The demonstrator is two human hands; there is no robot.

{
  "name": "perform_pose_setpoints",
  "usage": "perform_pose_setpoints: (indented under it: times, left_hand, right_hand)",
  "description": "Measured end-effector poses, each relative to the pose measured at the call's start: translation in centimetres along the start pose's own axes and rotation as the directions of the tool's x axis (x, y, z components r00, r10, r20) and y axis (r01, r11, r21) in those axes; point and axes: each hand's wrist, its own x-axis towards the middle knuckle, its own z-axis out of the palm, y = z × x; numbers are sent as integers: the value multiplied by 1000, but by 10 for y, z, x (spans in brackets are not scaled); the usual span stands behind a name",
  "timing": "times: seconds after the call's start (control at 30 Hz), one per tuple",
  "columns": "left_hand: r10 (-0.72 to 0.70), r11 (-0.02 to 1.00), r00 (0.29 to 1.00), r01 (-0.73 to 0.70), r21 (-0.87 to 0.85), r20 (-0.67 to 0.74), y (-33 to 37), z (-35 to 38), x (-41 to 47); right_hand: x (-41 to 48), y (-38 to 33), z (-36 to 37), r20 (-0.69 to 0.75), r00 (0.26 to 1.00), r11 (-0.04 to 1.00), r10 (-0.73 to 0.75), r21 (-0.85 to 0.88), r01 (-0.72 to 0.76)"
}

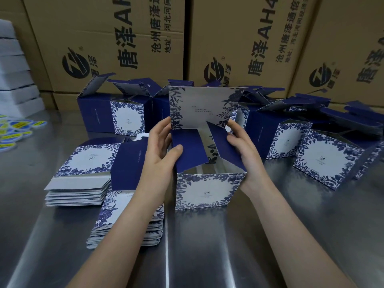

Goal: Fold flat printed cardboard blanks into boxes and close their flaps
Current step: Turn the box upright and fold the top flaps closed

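A blue-and-white floral printed box (207, 191) stands upright on the steel table, its top open. The large lid flap (201, 107) sticks up at the back. My left hand (161, 150) grips the box's left side, thumb pressing the dark blue left flap (190, 154) inward. On the other side, my right hand (242, 146) grips the right wall, with its fingers on the dark blue right flap (223, 142), which tilts inward. Two stacks of flat blanks (81, 177) (116, 217) lie to the left of the box.
Several folded boxes with open lids stand behind (122, 113) and to the right (326, 161). Large brown cartons (239, 38) form a wall at the back. Yellow-and-blue stickers (16, 129) lie at far left, by a white stack (14, 69). Bare steel table (207, 256) lies nearest me.
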Motion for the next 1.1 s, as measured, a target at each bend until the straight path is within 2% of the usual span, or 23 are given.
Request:
perform_pose_setpoints:
  times: [0.13, 0.27, 0.53, 0.7, 0.9, 1.1]
  left_hand:
    - [-13, 999, 999, 11, -47, -41, 0, -1, 1]
    - [8, 996, 1000, -9, -88, -14, 1, 0, 0]
    - [27, 1000, 1000, -27, -6, 5, 3, 0, -1]
    - [-22, 1000, 999, 23, 17, -30, 1, 2, 0]
    - [-104, 992, 994, 100, -74, -42, -4, 0, 1]
    - [-88, 995, 996, 87, 56, 23, -2, -3, -5]
  right_hand:
    - [2, 3, -1, 34, 999, 1000, -17, -9, 18]
    - [2, 5, -1, 66, 998, 999, -23, 30, 22]
    - [1, 5, 0, 18, 998, 998, -58, -37, 59]
    - [0, 9, -1, 9, 1000, 1000, 20, 1, -20]
    - [-2, 12, 7, -41, 990, 991, 135, 8, -134]
    - [-6, 7, 2, -49, 994, 994, 101, -41, -103]
